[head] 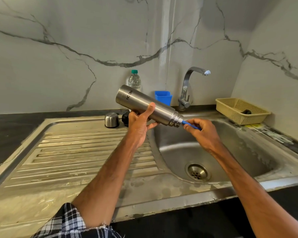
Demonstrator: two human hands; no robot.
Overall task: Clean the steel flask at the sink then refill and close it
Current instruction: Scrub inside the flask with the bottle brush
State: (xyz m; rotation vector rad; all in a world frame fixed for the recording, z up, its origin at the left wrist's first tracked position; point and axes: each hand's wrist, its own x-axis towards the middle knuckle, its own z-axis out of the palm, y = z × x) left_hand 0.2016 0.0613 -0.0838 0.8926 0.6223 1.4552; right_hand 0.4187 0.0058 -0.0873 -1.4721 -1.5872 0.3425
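Note:
My left hand (141,122) grips the steel flask (138,100) round its middle. The flask lies nearly level above the sink bowl (239,152), its open threaded mouth pointing right and slightly down. My right hand (202,132) pinches a blue brush handle (190,124) whose far end is inside the flask's mouth; the brush head is hidden. The flask's steel cup lid (111,119) and black stopper (125,118) stand on the draining board (76,155) behind my left hand. The tap (187,86) shows no running water.
A clear plastic water bottle (134,80) with a green cap and a blue holder (163,97) stand against the marble wall. A cream plastic basket (239,110) holding a small dark object sits at the sink's right rear. The drain (197,172) lies open in the bowl.

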